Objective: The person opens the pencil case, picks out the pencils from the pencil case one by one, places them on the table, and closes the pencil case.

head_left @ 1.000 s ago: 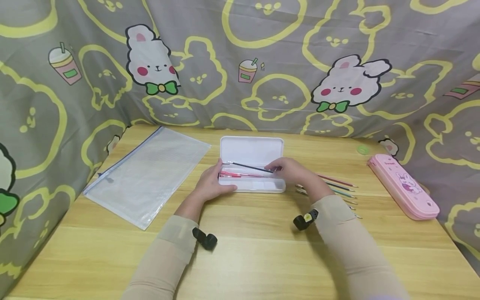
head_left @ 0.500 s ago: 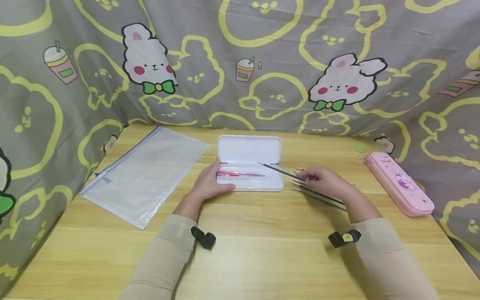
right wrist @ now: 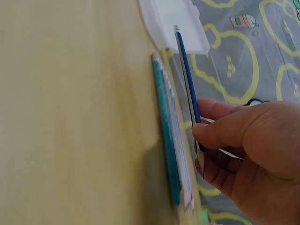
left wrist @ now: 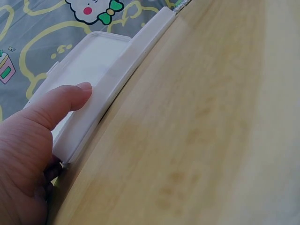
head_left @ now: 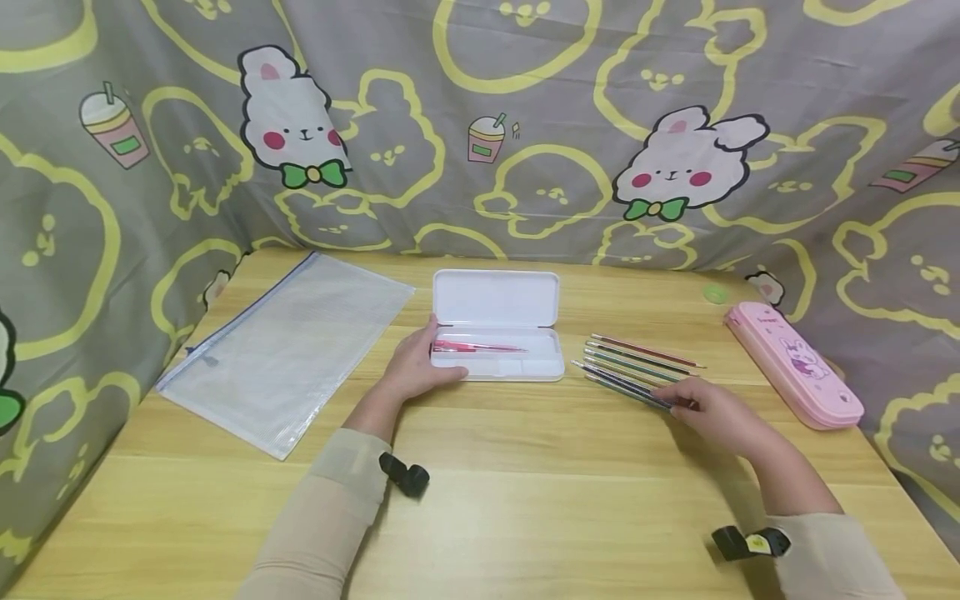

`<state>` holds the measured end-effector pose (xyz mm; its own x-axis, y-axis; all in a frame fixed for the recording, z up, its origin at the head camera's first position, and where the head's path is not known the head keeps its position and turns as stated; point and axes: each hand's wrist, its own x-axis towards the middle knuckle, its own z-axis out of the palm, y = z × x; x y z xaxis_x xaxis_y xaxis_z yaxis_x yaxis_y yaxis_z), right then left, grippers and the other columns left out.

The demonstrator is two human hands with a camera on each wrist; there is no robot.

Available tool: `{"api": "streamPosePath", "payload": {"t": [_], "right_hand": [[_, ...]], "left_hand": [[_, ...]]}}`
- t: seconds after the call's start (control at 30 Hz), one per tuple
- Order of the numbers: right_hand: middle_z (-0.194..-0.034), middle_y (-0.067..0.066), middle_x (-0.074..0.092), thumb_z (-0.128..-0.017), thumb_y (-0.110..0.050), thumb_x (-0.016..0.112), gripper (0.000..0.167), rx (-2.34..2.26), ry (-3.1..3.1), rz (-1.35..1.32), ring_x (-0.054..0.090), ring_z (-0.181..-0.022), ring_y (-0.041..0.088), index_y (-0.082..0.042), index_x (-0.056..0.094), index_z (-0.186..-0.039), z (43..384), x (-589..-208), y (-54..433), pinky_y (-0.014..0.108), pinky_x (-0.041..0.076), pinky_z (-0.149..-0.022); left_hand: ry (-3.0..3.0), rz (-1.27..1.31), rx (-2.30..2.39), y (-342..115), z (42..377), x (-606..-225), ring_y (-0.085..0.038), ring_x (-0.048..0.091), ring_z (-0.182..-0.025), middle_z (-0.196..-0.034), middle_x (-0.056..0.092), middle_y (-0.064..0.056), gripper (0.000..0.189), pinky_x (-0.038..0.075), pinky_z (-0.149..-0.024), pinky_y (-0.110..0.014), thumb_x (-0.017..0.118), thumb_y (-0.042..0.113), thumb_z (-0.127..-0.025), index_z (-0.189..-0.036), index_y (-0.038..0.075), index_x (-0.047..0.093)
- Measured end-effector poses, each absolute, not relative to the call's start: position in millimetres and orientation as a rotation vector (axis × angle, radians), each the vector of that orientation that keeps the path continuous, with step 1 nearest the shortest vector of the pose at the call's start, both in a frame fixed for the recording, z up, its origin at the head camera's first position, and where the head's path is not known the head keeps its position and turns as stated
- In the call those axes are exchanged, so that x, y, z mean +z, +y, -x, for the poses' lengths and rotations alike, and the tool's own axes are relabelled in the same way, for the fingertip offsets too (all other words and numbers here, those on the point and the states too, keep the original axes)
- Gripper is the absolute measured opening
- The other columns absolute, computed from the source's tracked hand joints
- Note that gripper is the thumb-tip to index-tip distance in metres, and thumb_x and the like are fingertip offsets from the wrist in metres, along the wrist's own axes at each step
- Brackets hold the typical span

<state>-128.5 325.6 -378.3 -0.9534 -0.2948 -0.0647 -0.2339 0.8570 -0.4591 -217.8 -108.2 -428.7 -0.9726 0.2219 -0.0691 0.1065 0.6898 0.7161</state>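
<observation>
A white pencil box [head_left: 542, 369] lies with its lid [head_left: 496, 297] raised in the head view, red pens [head_left: 472, 346] inside its back part. At its left end, my left hand [head_left: 416, 365] grips the box; the thumb [left wrist: 75, 97] lies against the front wall in the left wrist view. Between thumb and fingers, my right hand [head_left: 712, 410] pinches a dark blue pencil [right wrist: 186, 70] near its sharpened tip. The pencil's other end slants up toward the box. Right beside it, a row of pencils [head_left: 645, 352] lies on the table, a teal pencil [right wrist: 165, 126] nearest in the right wrist view.
A clear zip bag [head_left: 288, 350] lies flat on the left of the wooden table [head_left: 495, 500]. On the right is a pink pencil case [head_left: 795, 367], with a small green ring [head_left: 715, 293] behind it. A patterned curtain [head_left: 420, 108] hangs along the table's back.
My right hand has carried the dark blue pencil from over the box rightward and nearer me, to the row of pencils. My left hand stays on the box.
</observation>
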Motion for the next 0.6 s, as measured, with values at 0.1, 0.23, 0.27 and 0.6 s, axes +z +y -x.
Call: {"api": "streamPosePath", "payload": {"t": [0.1, 0.23, 0.27, 0.6], "right_hand": [[-0.109, 0.016, 0.07, -0.089, 0.0, 0.061, 0.028, -0.658, 2.92, 0.402, 0.061, -0.095, 0.02, -0.004, 0.071, -0.115, 119.3, -384.3, 332.1, 0.036, 0.052, -0.077], [-0.111, 0.019, 0.068, -0.088, 0.001, 0.06, 0.029, -0.675, 2.921, 0.385, 0.063, -0.102, 0.033, -0.003, 0.071, -0.115, 110.6, -390.4, 335.9, 0.05, 0.053, -0.085], [-0.112, 0.021, 0.068, -0.088, 0.002, 0.06, 0.029, -0.683, 2.919, 0.383, 0.063, -0.104, 0.037, -0.003, 0.071, -0.115, 109.3, -391.8, 336.3, 0.054, 0.052, -0.087], [-0.111, 0.021, 0.067, -0.088, 0.002, 0.059, 0.027, -0.697, 2.934, 0.337, 0.061, -0.109, 0.044, -0.004, 0.072, -0.111, 106.5, -402.1, 338.0, 0.059, 0.05, -0.089]], "left_hand": [[2.753, -0.268, 1.143, -108.5, 218.3, -429.4, -0.038, 0.021, -0.149, -0.163, 0.021, -0.017, 0.117, 0.021, -0.122, -0.051, 0.078, 0.05, -0.075, -0.158, 0.009, 0.006], [2.76, -0.27, 1.136, -108.9, 218.6, -430.0, -0.038, 0.021, -0.149, -0.163, 0.021, -0.017, 0.117, 0.021, -0.122, -0.051, 0.078, 0.049, -0.075, -0.158, 0.008, 0.006], [2.759, -0.27, 1.136, -109.1, 218.5, -429.8, -0.038, 0.021, -0.149, -0.163, 0.021, -0.017, 0.117, 0.021, -0.122, -0.052, 0.078, 0.049, -0.075, -0.158, 0.008, 0.006], [2.744, -0.264, 1.15, -108.7, 218.9, -429.7, -0.038, 0.02, -0.149, -0.163, 0.02, -0.016, 0.118, 0.02, -0.122, -0.052, 0.078, 0.049, -0.075, -0.158, 0.009, 0.006]]}}
